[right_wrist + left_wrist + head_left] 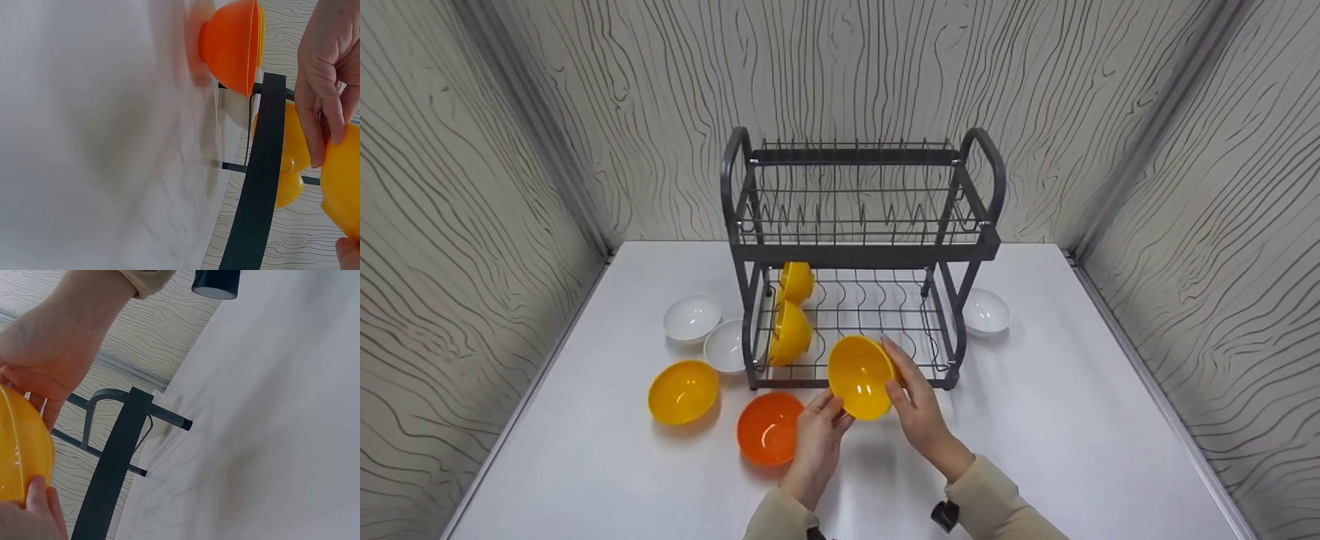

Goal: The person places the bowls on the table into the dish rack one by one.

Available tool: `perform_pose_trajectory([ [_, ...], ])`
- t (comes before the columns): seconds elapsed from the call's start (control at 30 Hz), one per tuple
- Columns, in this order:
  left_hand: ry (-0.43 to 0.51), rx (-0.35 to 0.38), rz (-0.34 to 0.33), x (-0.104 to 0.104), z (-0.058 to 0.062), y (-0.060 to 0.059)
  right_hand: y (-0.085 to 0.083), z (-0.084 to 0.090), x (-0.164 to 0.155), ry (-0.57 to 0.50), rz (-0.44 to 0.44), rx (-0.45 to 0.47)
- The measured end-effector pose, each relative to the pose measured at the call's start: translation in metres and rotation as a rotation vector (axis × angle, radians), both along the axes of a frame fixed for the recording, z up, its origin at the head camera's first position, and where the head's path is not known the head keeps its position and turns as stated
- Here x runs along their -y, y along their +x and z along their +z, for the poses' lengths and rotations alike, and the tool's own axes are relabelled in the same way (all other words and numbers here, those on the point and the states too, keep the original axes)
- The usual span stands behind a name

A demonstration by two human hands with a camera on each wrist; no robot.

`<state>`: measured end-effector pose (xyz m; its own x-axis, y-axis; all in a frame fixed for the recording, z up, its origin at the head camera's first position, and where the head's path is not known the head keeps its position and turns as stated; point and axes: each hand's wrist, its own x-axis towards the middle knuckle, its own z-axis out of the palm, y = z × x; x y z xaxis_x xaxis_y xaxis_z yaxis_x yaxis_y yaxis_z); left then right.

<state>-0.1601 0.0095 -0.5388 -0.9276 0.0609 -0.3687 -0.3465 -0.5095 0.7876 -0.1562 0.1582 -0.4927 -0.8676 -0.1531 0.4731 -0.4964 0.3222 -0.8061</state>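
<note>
Both hands hold one yellow bowl (861, 375), tipped on its side, just in front of the lower tier of a dark grey two-tier dish rack (862, 255). My left hand (832, 416) grips its lower rim from below. My right hand (896, 375) pinches the right rim, thumb at the front. Two more yellow bowls (790, 332) stand on edge at the left of the lower tier. The left wrist view shows the held bowl (19, 450) at the left edge, with the right hand (50, 354) above it. In the right wrist view the held bowl (343, 180) is at the right edge.
On the white table (1072, 420) lie an orange bowl (769, 427), a yellow bowl (682, 390) and two white bowls (691, 317) left of the rack. Another white bowl (986, 311) sits right of it. The rack's upper tier holds nothing. Patterned walls enclose three sides.
</note>
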Motion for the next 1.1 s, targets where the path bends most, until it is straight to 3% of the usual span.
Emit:
perform_pose_trajectory([
  [0.23, -0.016, 0.008, -0.015, 0.003, -0.006, -0.002, 0.000, 0.005, 0.000, -0.016, 0.004, 0.018],
  [0.53, -0.067, -0.004, -0.057, 0.007, -0.007, -0.009, -0.017, -0.017, -0.002, -0.113, -0.049, 0.143],
  [0.67, -0.089, -0.035, -0.077, 0.006, -0.006, -0.011, -0.025, -0.017, -0.001, -0.205, -0.109, 0.234],
  [0.87, -0.137, -0.038, -0.094, 0.005, -0.005, -0.013, -0.035, -0.012, -0.001, -0.318, -0.228, 0.452],
  [1.0, -0.274, -0.130, -0.051, 0.007, -0.006, -0.016, -0.044, -0.011, -0.002, -0.346, -0.283, 0.486],
  [1.1, -0.519, -0.255, -0.006, 0.012, -0.006, -0.020, -0.051, -0.010, -0.002, -0.344, -0.312, 0.464],
])
